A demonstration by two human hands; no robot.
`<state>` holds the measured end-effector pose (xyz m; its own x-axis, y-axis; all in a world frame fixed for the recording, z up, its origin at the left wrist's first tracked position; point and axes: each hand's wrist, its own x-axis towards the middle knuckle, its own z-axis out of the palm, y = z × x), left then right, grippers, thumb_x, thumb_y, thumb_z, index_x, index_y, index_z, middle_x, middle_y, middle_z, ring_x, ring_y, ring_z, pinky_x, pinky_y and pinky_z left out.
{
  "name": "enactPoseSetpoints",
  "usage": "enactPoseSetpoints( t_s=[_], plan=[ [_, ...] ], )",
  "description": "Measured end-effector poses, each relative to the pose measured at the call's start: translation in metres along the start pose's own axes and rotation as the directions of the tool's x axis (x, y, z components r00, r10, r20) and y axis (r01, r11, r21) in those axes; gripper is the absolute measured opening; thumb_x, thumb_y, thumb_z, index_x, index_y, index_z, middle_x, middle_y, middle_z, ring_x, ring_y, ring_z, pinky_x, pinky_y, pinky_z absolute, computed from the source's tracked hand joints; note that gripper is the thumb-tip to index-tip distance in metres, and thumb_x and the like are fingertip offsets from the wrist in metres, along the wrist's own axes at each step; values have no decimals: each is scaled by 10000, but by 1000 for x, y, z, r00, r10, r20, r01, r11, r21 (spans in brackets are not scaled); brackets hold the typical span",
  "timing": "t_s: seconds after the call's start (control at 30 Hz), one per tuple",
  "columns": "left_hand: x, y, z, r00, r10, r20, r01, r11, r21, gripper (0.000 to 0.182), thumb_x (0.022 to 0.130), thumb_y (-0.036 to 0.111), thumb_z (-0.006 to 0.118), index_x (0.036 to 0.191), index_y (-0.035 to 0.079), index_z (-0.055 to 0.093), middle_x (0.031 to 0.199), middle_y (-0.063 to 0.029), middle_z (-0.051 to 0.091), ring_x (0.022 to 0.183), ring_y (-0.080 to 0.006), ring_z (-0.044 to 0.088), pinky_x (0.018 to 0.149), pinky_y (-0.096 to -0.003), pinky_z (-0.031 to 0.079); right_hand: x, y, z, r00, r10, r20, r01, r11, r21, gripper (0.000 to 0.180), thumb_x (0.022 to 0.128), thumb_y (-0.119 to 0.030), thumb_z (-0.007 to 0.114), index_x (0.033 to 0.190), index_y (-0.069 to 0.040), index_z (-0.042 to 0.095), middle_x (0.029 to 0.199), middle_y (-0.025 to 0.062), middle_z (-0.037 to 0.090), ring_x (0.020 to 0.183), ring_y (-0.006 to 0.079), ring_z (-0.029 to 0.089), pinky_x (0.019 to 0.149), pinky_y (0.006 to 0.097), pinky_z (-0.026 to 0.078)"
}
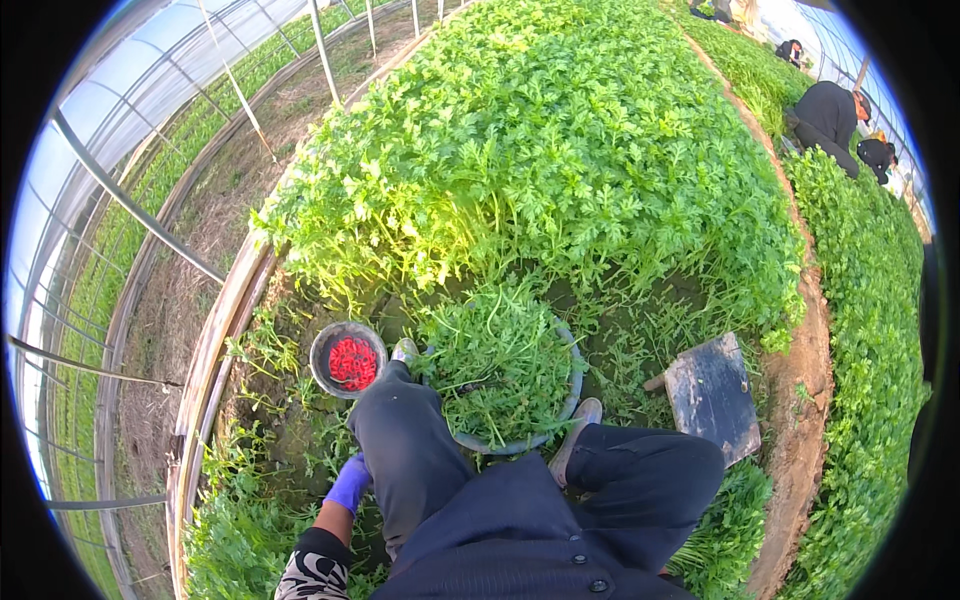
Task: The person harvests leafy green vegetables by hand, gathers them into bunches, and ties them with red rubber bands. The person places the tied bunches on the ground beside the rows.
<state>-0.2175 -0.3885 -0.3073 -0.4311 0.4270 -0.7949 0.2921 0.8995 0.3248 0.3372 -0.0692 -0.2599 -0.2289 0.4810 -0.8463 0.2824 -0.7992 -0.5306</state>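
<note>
My left hand (349,484), in a purple glove, reaches down beside my left knee. Its fingers are hidden, so I cannot see whether it holds anything. Leafy green plants (247,517) lie on the ground around it. My right hand is out of view. Between my feet stands a round grey tub (574,375), heaped with cut leafy greens (502,360). A small round bowl (324,352) sits left of my left foot and contains many red bands or rings (352,364).
A dense bed of leafy greens (555,150) grows ahead. A worn board (712,397) lies to the right near bundled greens (724,525) and a dirt ridge (799,435). Wooden edging (214,367) and metal greenhouse poles (142,210) line the left. Several people (825,116) crouch far right.
</note>
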Motion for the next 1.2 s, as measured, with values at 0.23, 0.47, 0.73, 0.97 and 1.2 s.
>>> enactPoseSetpoints(
  t_s=[0.23, 0.47, 0.73, 0.97, 1.2],
  plan=[
    [30, 28, 82, 988, -52, 146, 48, 998, 34, 436, 961, 208, 486, 1343, 1, 518, 1331, -208, 545, 1243, -296, 506, 1056, -402, 377, 74, -53, 57, 998, 59, 13, -58, 996, -60, 228, 896, -220, 634, 1046, -56, 579, 941, 102, 600, 818, 274, 602, 712, 402, 502],
    [202, 106, 26, 962, -30, -270, 81, 981, 178, 465, 975, 230, 428, 1367, -16, 470, 1377, -207, 495, 1302, -305, 436, 1103, -391, 310, 156, -78, 94, 987, 147, -64, -151, 987, -64, 264, 904, -241, 630, 1082, -57, 567, 998, 109, 592, 867, 285, 598, 749, 409, 500],
    [302, 99, 6, 947, -239, -216, 308, 867, 391, 502, 990, 255, 362, 1396, -35, 415, 1430, -206, 438, 1369, -315, 357, 1157, -379, 234, 218, -85, 122, 953, 256, -163, -262, 965, -21, 304, 912, -265, 626, 1124, -59, 554, 1063, 117, 583, 922, 297, 594, 792, 417, 497],
    [309, 106, -21, 956, -217, -196, 288, 811, 510, 522, 998, 272, 329, 1408, -44, 386, 1450, -204, 409, 1395, -321, 317, 1178, -372, 197, 217, -74, 136, 950, 253, -185, -233, 965, 121, 339, 920, -286, 622, 1160, -60, 542, 1119, 124, 575, 971, 308, 590, 830, 424, 495],
    [284, 128, -31, 972, -84, -219, 180, 864, 470, 509, 989, 277, 359, 1391, -34, 401, 1406, -201, 435, 1341, -318, 352, 1134, -375, 233, 176, -37, 132, 965, 190, -179, -146, 961, 233, 375, 928, -306, 618, 1197, -61, 530, 1176, 131, 568, 1020, 319, 586, 868, 431, 493]
  ],
)
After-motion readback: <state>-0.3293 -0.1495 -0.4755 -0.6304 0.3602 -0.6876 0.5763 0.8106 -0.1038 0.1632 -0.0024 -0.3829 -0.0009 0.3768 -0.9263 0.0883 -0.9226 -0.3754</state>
